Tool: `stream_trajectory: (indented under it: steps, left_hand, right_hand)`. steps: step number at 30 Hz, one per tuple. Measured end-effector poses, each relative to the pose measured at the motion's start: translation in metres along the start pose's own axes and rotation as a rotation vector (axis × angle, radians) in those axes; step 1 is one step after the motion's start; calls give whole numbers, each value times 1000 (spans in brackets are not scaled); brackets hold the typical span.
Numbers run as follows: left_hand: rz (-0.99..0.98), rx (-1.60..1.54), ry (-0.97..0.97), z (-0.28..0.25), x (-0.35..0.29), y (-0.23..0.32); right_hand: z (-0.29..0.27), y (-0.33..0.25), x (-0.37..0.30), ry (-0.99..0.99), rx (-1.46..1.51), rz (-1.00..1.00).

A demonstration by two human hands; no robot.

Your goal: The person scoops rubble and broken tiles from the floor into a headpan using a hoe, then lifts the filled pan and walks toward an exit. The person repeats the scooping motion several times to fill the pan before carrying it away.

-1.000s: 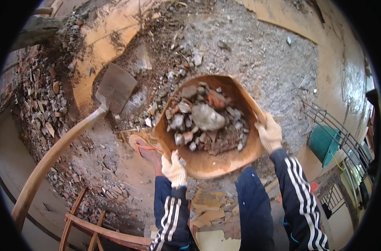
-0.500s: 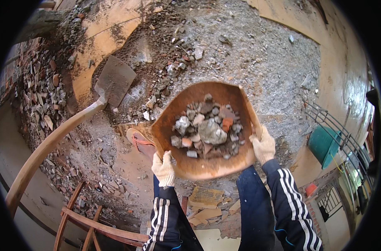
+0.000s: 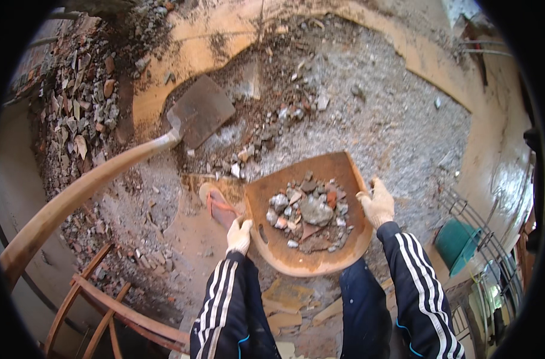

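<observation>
A rusty, shallow scoop-shaped pan [image 3: 311, 263] is in front of my legs, with broken concrete, stones and brick bits [image 3: 316, 210] heaped in it. My left hand [image 3: 239, 237], in a cream knitted glove, is at the pan's left rim. Its fingers are slightly parted, and the handle slot beside them shows uncovered. Beside the right rim, my right hand [image 3: 378, 204] has the same kind of glove, with thumb and fingers spread. Left of the pan is a sandalled foot [image 3: 220, 206]. A shovel [image 3: 202, 112] with a long wooden handle lies farther left, its blade on the rubble.
Rubble [image 3: 84, 113] is piled along the left wall. A wooden frame [image 3: 123, 308] stands at the lower left. On the right are a green bucket [image 3: 457, 246] and a grid of metal bars [image 3: 494, 251]. Worn sheeting [image 3: 431, 78] borders the rough grey floor.
The pan has gone lower and farther from me. My right hand has spread its fingers off the rim, and my left hand has come away from the handle slot.
</observation>
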State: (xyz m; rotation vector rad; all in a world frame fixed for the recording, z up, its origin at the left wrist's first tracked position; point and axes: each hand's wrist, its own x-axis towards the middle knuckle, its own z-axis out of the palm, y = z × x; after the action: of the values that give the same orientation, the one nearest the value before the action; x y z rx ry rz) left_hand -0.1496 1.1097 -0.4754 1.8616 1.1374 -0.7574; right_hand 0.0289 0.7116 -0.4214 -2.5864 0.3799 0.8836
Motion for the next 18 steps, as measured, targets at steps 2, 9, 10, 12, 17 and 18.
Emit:
stream_trajectory:
  steps: [2, 9, 10, 12, 17, 18]
  left_hand:
    - [-73, -108, 11, -8, -3, 15]
    - [124, -82, 511, 5, 57, 62]
    - [128, -109, 535, 12, 74, 70]
    - [201, -178, 616, 28, 109, 87]
    - [255, -819, 659, 71, 162, 123]
    - [352, -613, 735, 75, 163, 127]
  right_hand:
    - [-16, -17, 10, -106, 7, -23]
    - [-5, -83, 93, -7, 138, -106]
    - [4, -92, 114, 31, 109, -107]
    - [21, -108, 160, 98, 175, -247]
    - [94, -153, 250, 536, 65, -470]
    - [109, -156, 248, 577, 77, -502]
